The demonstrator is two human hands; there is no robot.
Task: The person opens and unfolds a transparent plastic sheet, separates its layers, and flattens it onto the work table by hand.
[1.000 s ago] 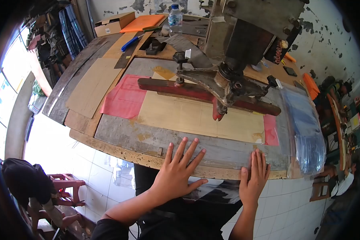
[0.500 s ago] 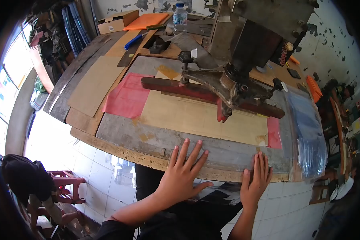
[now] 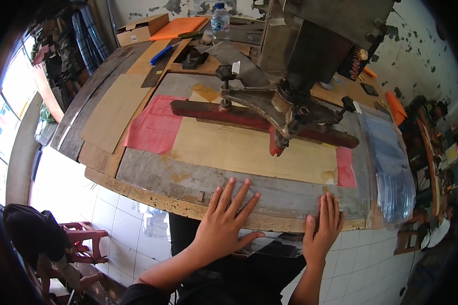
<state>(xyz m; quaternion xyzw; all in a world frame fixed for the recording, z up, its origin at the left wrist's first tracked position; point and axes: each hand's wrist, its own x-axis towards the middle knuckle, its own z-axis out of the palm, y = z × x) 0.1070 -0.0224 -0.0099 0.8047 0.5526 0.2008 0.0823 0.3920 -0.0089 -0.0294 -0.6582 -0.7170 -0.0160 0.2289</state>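
My left hand [image 3: 221,223] lies with spread fingers on the front edge of the grey plate [image 3: 152,170]. Farther right, my right hand [image 3: 321,229] rests on the same edge, its fingers extended close together and the thumb apart. Clear plastic film [image 3: 290,201] lies between and around the hands. Behind them, a tan sheet [image 3: 249,155] covers the middle of the plate, with pink material [image 3: 155,127] at its left and a pink strip [image 3: 345,168] at its right. The machine's red bar [image 3: 249,120] spans above the sheet.
Stacked clear plastic sleeves [image 3: 389,178] lie at the right. Brown board [image 3: 114,112], a blue-handled cutter [image 3: 161,55], a cardboard box [image 3: 142,30], an orange packet [image 3: 178,28] and a bottle [image 3: 220,23] are behind. A person [image 3: 35,234] is at the lower left near a red stool [image 3: 84,241].
The camera view has shifted slightly. Both hands remain on the front edge of the plate, and the machine and sheets keep their positions.
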